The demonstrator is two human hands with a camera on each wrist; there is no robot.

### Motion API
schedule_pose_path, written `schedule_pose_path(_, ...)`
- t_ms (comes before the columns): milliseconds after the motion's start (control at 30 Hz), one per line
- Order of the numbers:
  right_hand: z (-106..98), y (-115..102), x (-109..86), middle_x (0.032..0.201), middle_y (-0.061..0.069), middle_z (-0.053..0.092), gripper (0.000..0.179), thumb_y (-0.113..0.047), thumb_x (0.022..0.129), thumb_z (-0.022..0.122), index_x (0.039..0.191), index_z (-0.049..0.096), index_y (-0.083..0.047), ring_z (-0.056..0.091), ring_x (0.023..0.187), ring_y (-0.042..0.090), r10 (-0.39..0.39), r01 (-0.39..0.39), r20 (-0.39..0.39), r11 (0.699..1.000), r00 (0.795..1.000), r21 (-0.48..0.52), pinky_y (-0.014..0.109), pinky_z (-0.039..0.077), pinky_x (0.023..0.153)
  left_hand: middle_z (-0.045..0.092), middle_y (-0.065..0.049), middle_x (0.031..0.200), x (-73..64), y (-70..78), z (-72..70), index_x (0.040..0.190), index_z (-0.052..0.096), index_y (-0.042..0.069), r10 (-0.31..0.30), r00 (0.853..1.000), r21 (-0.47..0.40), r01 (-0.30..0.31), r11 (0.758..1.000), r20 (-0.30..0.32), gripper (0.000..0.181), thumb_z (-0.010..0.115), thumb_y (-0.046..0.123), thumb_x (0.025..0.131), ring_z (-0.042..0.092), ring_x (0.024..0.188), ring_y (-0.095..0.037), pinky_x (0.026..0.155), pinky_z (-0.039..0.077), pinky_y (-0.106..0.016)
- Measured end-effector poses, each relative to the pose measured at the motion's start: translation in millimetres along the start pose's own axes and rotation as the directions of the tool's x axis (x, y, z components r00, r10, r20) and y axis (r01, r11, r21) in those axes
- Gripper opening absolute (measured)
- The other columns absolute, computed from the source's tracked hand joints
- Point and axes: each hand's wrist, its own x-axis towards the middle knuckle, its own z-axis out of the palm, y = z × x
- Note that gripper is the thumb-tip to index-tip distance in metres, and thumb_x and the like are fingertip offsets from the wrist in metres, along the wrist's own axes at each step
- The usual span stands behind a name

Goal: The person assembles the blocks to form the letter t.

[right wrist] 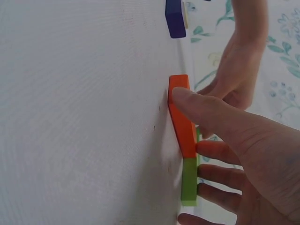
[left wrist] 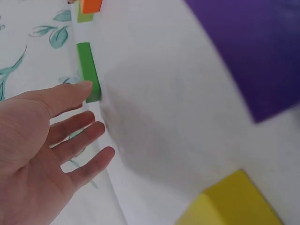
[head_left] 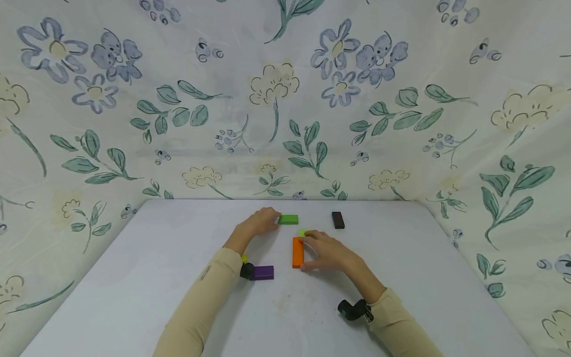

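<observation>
A green block (head_left: 289, 219) lies flat toward the back of the table. My left hand (head_left: 264, 221) is at its left end; in the left wrist view the thumb overlaps that end, and the other fingers (left wrist: 79, 136) are spread apart. My right hand (head_left: 329, 252) lies along the right side of an orange block (head_left: 297, 253), its thumb by the near end and fingertips by the far end. Beyond the orange block, end to end with it, sits a light green block (right wrist: 189, 183), partly covered by the right fingers in the head view.
A purple block (head_left: 263, 272) and a yellow block (left wrist: 236, 201) lie by the left forearm, the yellow one mostly hidden in the head view. A dark brown block (head_left: 338, 220) lies at the back right. Floral cloth (head_left: 276, 163) hangs behind the white table (head_left: 401, 258).
</observation>
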Motion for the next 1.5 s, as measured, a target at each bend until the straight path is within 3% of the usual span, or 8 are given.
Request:
schedule_pose_path(367, -1.7, -1.2, -1.5, 0.154, 0.007, 0.042, 0.076, -0.05, 0.08, 0.077, 0.144, 0.05, -0.02, 0.038, 0.142, 0.032, 0.0, 0.0, 0.005, 1.0, 1.0, 0.006, 0.057, 0.034, 0.114, 0.059, -0.013, 0.138, 15.0, 3.8, 3.7, 0.138, 0.055, 0.004, 0.004, 1.0, -0.008, -0.004, 1.0, 0.027, 0.044, 0.063, 0.015, 0.095, 0.052, 0.13, -0.029, 0.114, 0.039, -0.043)
schedule_pose_path(733, -1.1, 0.4, -1.8, 0.153, 0.006, 0.042, 0.078, -0.05, 0.079, 0.078, 0.144, 0.05, -0.02, 0.039, 0.141, 0.03, -0.001, 0.001, 0.009, 1.0, 1.0, 0.007, 0.054, 0.037, 0.114, 0.057, -0.013, 0.14, 17.5, 14.2, 4.6, 0.137, 0.056, 0.005, -0.006, 1.0, -0.016, 0.007, 1.0, 0.023, 0.044, 0.063, 0.013, 0.095, 0.051, 0.129, -0.029, 0.115, 0.038, -0.044)
schedule_pose_path(1500, -0.5, 2.5, 0.8, 0.153, 0.007, 0.042, 0.078, -0.051, 0.079, 0.078, 0.144, 0.049, -0.02, 0.038, 0.142, 0.029, -0.016, 0.016, 0.007, 1.0, 1.0, 0.001, 0.055, 0.035, 0.114, 0.06, -0.013, 0.136, 20.8, 18.9, 7.9, 0.132, 0.061, 0.005, -0.038, 0.998, 0.001, 0.039, 0.999, -0.052, 0.037, 0.061, 0.005, 0.095, 0.054, 0.128, -0.029, 0.112, 0.041, -0.044)
